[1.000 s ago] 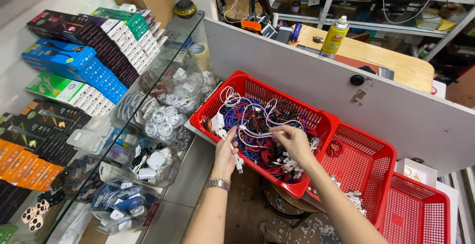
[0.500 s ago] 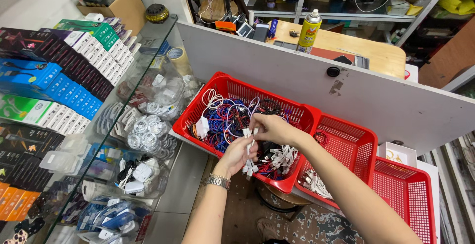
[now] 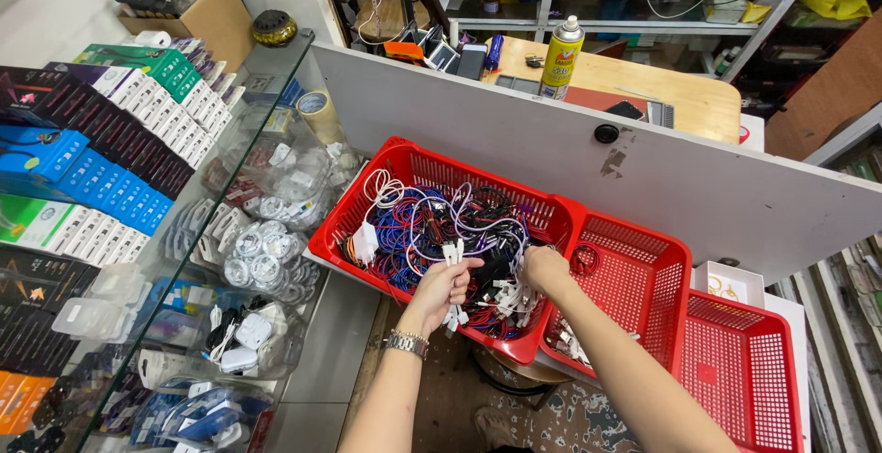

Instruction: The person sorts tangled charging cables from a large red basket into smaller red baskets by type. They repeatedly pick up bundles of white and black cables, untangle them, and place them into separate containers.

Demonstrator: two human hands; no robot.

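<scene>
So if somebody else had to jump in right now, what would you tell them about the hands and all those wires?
Left hand: closed on a small bunch of white cable ends, held over the big red basket.
Right hand: down in the same basket, fingers in the tangled cables; its grip cannot be seen clearly.
Things: blue, red, white and black cables are piled tangled in that basket. The middle red basket holds only a few pieces.
Done: a few white ends gathered.
Left: most of the pile is still knotted together.
</scene>
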